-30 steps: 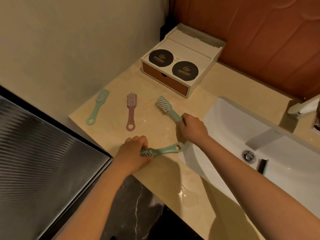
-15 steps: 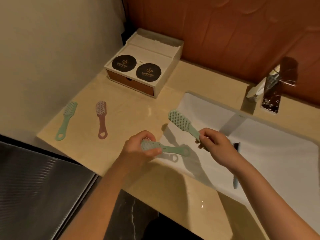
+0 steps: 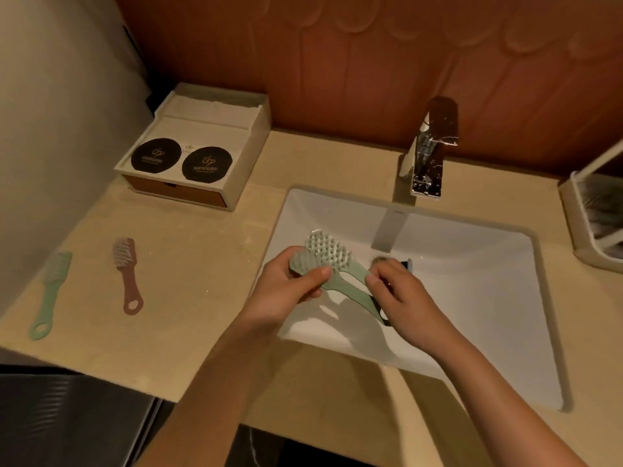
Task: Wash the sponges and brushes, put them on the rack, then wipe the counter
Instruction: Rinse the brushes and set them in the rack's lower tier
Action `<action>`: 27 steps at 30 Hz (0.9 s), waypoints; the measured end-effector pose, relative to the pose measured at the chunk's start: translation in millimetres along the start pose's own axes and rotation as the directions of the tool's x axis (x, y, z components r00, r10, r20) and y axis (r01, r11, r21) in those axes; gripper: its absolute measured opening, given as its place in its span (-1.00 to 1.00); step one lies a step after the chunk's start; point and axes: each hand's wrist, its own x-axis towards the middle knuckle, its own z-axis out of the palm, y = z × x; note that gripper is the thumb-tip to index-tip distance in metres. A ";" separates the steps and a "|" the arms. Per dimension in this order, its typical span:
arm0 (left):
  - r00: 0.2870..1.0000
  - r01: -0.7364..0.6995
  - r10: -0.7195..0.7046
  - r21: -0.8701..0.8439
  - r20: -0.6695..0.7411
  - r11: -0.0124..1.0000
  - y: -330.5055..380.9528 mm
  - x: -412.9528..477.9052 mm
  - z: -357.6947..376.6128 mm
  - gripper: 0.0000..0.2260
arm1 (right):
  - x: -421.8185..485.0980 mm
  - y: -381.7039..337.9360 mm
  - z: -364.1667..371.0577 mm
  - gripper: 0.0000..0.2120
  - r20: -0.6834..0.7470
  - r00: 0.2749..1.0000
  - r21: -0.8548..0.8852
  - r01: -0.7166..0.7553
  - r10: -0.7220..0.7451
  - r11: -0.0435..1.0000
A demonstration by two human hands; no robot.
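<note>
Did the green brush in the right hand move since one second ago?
Yes. The green brush went from over the counter rightward to over the sink.

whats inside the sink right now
A drain and a dark-bristled brush lie in the sink. The right hand, holding green brushes with the left hand above the basin, covers most of that brush.

a bathroom vanity — white sink [image 3: 472,298], chrome faucet [image 3: 429,153], beige counter [image 3: 202,281], amenity box [image 3: 199,146]
</note>
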 end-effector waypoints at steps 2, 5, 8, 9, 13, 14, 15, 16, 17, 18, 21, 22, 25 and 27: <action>0.999 0.051 -0.052 -0.152 -0.001 0.987 1.1 3.4 14.7 -0.86 | -8.2 5.9 -7.4 -0.78 -0.015 0.998 0.096 -0.052 0.054 0.994; 0.993 0.114 -0.119 -0.393 0.011 0.913 5.3 8.8 40.1 -0.81 | -20.2 15.0 -16.8 -0.86 -0.018 0.995 0.209 -0.097 0.103 0.973; 0.990 0.130 -0.144 -0.429 -0.001 0.894 6.6 12.9 68.6 -0.77 | -31.1 21.7 -26.2 -0.76 -0.021 0.983 0.368 -0.161 0.181 0.916; 0.990 0.128 -0.141 -0.412 0.000 0.902 6.9 12.9 79.7 -0.78 | -34.8 24.4 -30.8 -0.73 -0.025 0.978 0.439 -0.176 0.208 0.881; 0.992 0.124 -0.118 -0.350 0.038 0.928 7.9 13.9 119.1 -0.82 | -48.9 37.4 -56.5 -0.68 -0.020 0.950 0.600 -0.238 0.311 0.764; 0.992 0.123 -0.115 -0.324 0.046 0.938 8.0 14.5 129.0 -0.83 | -52.4 42.4 -64.6 -0.65 -0.006 0.943 0.645 -0.250 0.332 0.722; 0.992 0.123 -0.113 -0.294 0.050 0.948 8.1 15.1 139.6 -0.85 | -56.3 49.2 -72.9 -0.61 0.007 0.941 0.681 -0.252 0.338 0.688; 0.992 0.122 -0.112 -0.261 0.052 0.958 7.7 15.6 150.3 -0.86 | -60.4 56.0 -81.1 -0.60 0.014 0.942 0.692 -0.252 0.336 0.676; 0.992 0.123 -0.113 -0.233 0.053 0.965 6.9 15.8 162.3 -0.86 | -64.8 63.4 -88.9 -0.63 0.014 0.944 0.676 -0.251 0.329 0.693; 0.993 0.119 -0.111 -0.204 0.049 0.972 6.2 15.9 169.6 -0.87 | -67.2 67.0 -92.9 -0.69 0.015 0.947 0.646 -0.254 0.321 0.720; 0.993 0.112 -0.108 -0.134 0.038 0.985 3.4 16.9 203.8 -0.85 | -77.9 84.2 -110.2 -0.88 -0.007 0.947 0.597 -0.253 0.320 0.762; 0.994 0.107 -0.104 -0.126 0.031 0.986 2.7 17.4 215.3 -0.85 | -81.7 90.1 -115.7 -0.91 -0.021 0.944 0.592 -0.253 0.329 0.765; 0.996 0.092 -0.090 -0.129 0.021 0.987 0.5 18.7 250.0 -0.87 | -92.3 107.0 -134.6 -0.90 -0.082 0.934 0.599 -0.232 0.347 0.767; 0.996 0.086 -0.082 -0.138 0.030 0.987 -2.0 19.3 273.5 -0.83 | -98.5 119.1 -148.4 -0.88 -0.126 0.928 0.620 -0.203 0.352 0.758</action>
